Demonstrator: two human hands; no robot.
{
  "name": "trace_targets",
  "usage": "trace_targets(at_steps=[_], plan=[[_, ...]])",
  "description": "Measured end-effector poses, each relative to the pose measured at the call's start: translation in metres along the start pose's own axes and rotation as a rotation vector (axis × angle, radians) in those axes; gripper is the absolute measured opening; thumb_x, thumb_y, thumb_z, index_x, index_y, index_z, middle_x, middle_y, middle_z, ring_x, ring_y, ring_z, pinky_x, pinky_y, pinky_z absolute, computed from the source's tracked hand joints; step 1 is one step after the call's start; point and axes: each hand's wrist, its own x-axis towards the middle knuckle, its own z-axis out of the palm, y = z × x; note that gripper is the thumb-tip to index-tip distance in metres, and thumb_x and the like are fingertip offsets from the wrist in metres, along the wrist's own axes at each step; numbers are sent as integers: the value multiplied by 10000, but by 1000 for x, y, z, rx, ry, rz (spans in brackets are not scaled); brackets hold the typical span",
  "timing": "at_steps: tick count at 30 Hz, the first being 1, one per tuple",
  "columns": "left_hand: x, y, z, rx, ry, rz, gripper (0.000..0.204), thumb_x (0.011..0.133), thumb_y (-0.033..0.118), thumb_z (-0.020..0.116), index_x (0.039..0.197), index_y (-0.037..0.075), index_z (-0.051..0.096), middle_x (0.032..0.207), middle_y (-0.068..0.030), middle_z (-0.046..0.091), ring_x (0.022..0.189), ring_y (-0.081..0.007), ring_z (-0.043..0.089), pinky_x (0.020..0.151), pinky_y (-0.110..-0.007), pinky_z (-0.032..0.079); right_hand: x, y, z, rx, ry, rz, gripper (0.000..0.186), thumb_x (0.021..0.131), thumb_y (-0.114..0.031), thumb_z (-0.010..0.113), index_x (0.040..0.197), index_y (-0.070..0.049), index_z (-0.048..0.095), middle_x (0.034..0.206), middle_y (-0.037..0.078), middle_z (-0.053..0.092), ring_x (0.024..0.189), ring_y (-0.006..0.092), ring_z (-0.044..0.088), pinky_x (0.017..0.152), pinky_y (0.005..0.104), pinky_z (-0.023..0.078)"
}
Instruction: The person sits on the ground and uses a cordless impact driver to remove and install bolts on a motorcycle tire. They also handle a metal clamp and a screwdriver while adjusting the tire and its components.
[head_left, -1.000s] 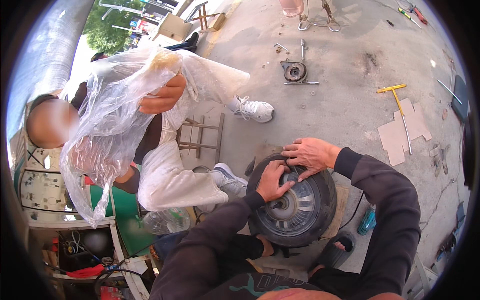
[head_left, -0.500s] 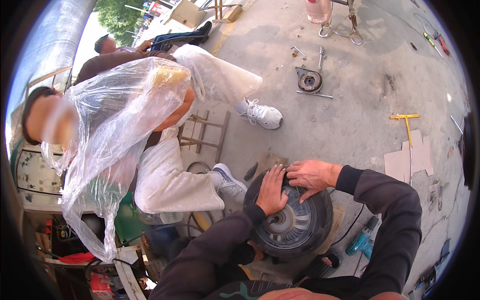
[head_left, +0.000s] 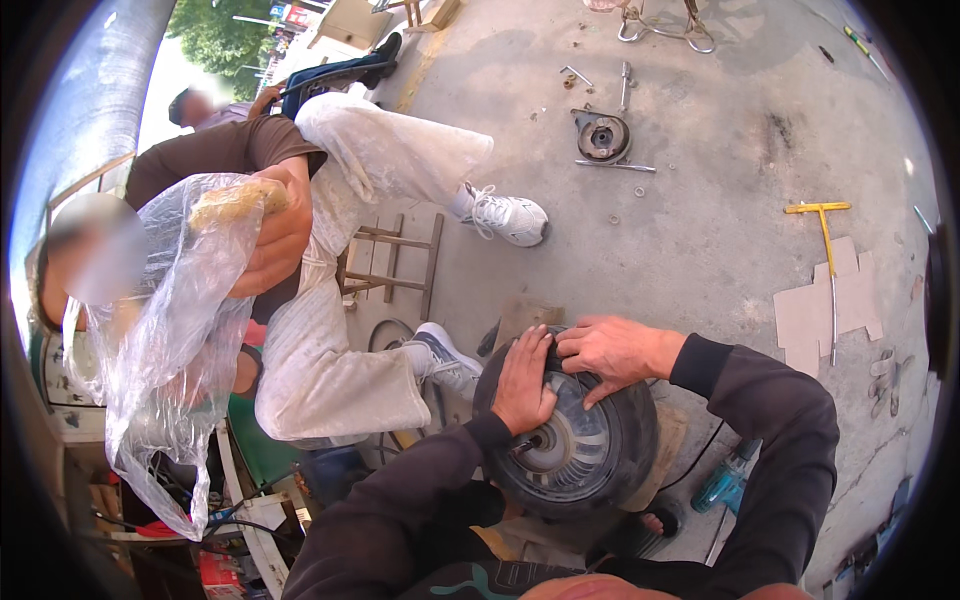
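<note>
A black tyre [head_left: 632,470] on a grey spoked hub [head_left: 575,445] lies flat in front of me, its axle stub pointing up. My left hand [head_left: 524,385] grips the tyre's far left side, fingers long across the rubber and thumb toward the hub. Right beside it, my right hand [head_left: 606,352] is closed on the tyre's far edge, with its thumb down by the rim. Some of its fingertips are blurred or hidden. The two hands nearly touch. Both cover part of the sidewall, so whether anything small is between the fingers cannot be seen.
A wooden board [head_left: 672,440] shows under the wheel, and a teal power drill [head_left: 722,480] lies to its right. Farther off are a round brake plate [head_left: 602,137], a yellow T-handle tool [head_left: 822,225] and cardboard [head_left: 800,318]. A person holding clear plastic sheeting [head_left: 170,370] sits at left, near a wooden stool [head_left: 395,262].
The person at left has gathered and lowered the plastic sheeting, baring an arm. My view has shifted slightly. Both hands stay on the tyre, the right one's fingers moving a little.
</note>
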Motion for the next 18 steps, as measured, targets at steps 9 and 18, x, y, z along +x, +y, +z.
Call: trace_targets(at_steps=[9,18], plan=[[0,2,-4,8,-2,-16,771,705,104,551,1439,-69,389,1525,-259,372,1446,-453,321,1198,-576,237,-11,-11,8,46,55,150,535,668,-473,853,977,-71,684,1110,53,640,1189,226,575,879,414,446],[1,-3,1,27,-5,-15,806,695,105,545,1465,-49,359,1531,-263,362,1448,-460,319,1192,-592,230,-22,-21,23,-30,199,259,491,655,-423,866,950,-89,662,1091,41,647,1228,203,562,875,444,455]])
